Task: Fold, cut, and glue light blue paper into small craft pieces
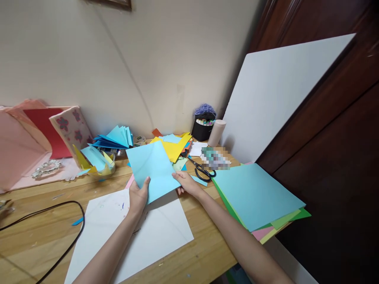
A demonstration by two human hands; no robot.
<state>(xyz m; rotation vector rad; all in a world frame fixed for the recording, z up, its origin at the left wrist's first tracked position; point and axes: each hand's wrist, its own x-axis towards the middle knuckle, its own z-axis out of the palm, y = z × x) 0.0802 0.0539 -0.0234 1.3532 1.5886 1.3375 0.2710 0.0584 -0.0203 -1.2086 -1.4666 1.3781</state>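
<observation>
Holding 1 light blue sheet [154, 167] by its lower part, the 2 hands grip it between thumb and fingers: the left hand [138, 196] has its thumb on the face of the sheet at the lower left, and the right hand [186, 182] pinches the lower right corner. The sheet is tilted above a large white sheet [166, 232] that lies on the wooden table [213, 244] and bears small dark and blue marks.

Just beyond the right hand, black-handled scissors [203, 172] lie on the table, with a narrow blue strip [199, 181] near them. Behind the held sheet is a loose pile of yellow paper [174, 149] with blue, orange and pale green pieces. Farther back, a black holder [202, 130] of markers, topped with purple yarn [205, 110], stands beside a pale cylinder [217, 133]. In front of these is a patch [215, 158] too blurred to tell.

At the right edge of the table lies a stack of coloured paper [260, 195], light blue on top, with green, pink and yellow edges showing below. A tall white board [290, 94] leans there near the dark wooden door or cabinet [331, 157].

On the left are folded blue papers [117, 138], a clear bowl [105, 172] with yellow and blue pieces, an open pink box [20, 150] with a flowered panel, and a black cable [75, 232] curving across the table beside 1 small blue scrap [77, 221].
</observation>
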